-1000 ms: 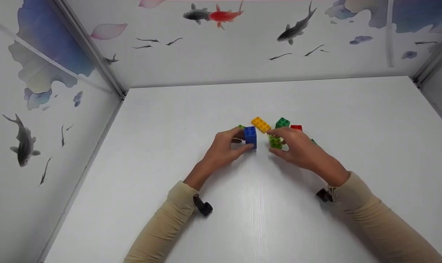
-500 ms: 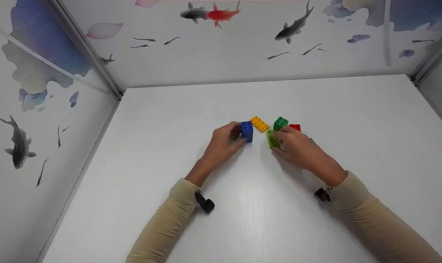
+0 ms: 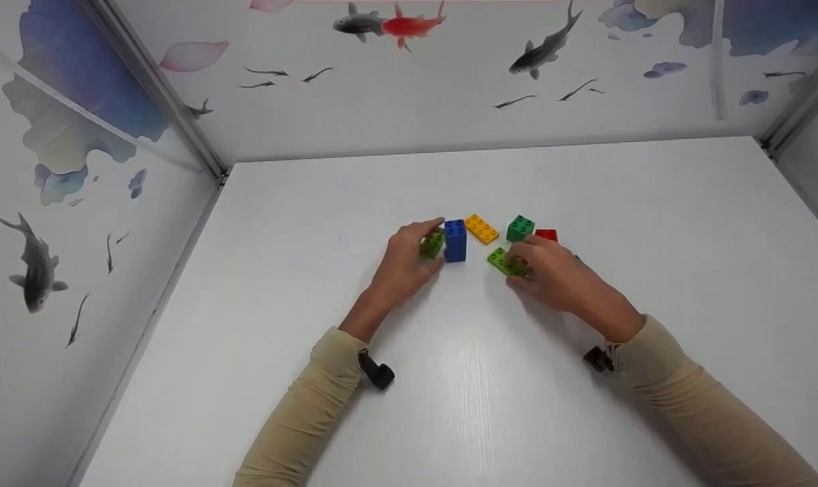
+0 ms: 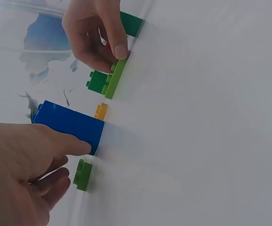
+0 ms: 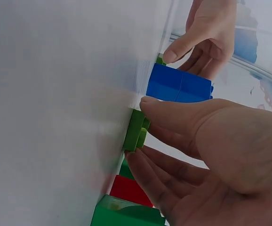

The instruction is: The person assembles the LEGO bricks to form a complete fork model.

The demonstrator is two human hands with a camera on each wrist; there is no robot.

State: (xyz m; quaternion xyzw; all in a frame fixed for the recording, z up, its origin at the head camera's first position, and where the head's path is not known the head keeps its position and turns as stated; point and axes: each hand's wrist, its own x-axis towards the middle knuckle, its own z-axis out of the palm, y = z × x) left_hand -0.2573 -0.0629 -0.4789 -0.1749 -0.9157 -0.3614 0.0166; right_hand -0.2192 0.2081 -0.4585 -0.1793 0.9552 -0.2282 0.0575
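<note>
A tower of two stacked blue bricks (image 3: 456, 242) stands upright on the white table. My left hand (image 3: 403, 260) is at its left side, thumb and fingers spread apart, the thumb tip close by the tower's base. Between that hand and the tower shows a small light green brick (image 3: 432, 245). To the right, my right hand (image 3: 551, 270) pinches a flat light green brick (image 3: 497, 259) low at the table, thumb on one side and fingertips on the other in the right wrist view. The hand covers part of this brick in the head view.
Behind the hands lie a flat yellow brick (image 3: 482, 229) and a green brick (image 3: 520, 228). A red brick (image 3: 546, 235) is partly hidden by the right hand, with another green brick (image 5: 126, 212) beside it. Printed wall panels border the table.
My left hand took the blue tower away from me and slightly left, then loosened around it. My right hand closed on the flat light green brick, which turned to a diagonal.
</note>
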